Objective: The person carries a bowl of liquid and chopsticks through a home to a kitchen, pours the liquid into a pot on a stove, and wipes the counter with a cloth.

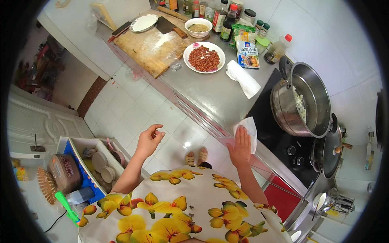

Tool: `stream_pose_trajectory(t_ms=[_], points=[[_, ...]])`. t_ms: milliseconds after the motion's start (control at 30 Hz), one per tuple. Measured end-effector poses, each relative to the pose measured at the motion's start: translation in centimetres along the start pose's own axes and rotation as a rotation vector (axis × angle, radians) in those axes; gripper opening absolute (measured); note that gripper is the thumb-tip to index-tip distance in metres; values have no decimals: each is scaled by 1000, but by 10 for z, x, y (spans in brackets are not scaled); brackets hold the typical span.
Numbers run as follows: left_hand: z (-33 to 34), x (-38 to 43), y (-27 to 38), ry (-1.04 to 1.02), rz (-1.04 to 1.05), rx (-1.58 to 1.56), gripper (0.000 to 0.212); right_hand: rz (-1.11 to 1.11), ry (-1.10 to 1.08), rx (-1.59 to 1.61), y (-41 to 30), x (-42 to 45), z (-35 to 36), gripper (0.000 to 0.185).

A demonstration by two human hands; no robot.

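My right hand (pixel 242 147) lies flat on a folded white paper towel (pixel 251 129), pressing it at the counter's front edge beside the black cooktop (pixel 266 121). Its fingers are straight and close together. Over the tiled floor my left hand (pixel 151 138) hangs in the air with loosely bent fingers and thumb apart, holding nothing. A roll of white paper towel (pixel 243 79) rests on the steel countertop (pixel 202 91) farther back. On the cooktop stands a tall steel pot (pixel 282 106) with pale, lumpy food (pixel 300 104) inside.
A plate of reddish peanuts (pixel 204 59), a bowl of soup (pixel 198 28) and a floury cutting board (pixel 136 50) with a cleaver (pixel 166 25) occupy the back counter. Bottles (pixel 228 22) line the wall. A lidded pan (pixel 329 155) sits right. An open-topped cabinet of dishes (pixel 100 161) stands left.
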State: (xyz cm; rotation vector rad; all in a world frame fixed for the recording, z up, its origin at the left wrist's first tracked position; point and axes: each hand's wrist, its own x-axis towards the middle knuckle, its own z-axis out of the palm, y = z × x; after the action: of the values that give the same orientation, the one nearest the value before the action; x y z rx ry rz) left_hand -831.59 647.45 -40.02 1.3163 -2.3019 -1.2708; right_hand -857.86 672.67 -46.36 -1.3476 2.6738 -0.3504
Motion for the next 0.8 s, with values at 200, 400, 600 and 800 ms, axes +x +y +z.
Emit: stream_pose_trajectory(t_ms=[200, 400, 600, 800], points=[[-1, 60, 36, -187, -145, -490, 39, -66, -53, -13, -42, 46, 8, 79], [-3, 156, 52, 4, -171, -507, 46, -144, -49, 90, -76, 91, 11, 76], [-19, 247, 28, 350, -45, -222, 53, -251, -52, 123, -90, 132, 9, 74], [-32, 297, 38, 347, 24, 88, 53, -219, -44, 183, -105, 154, 7, 75]])
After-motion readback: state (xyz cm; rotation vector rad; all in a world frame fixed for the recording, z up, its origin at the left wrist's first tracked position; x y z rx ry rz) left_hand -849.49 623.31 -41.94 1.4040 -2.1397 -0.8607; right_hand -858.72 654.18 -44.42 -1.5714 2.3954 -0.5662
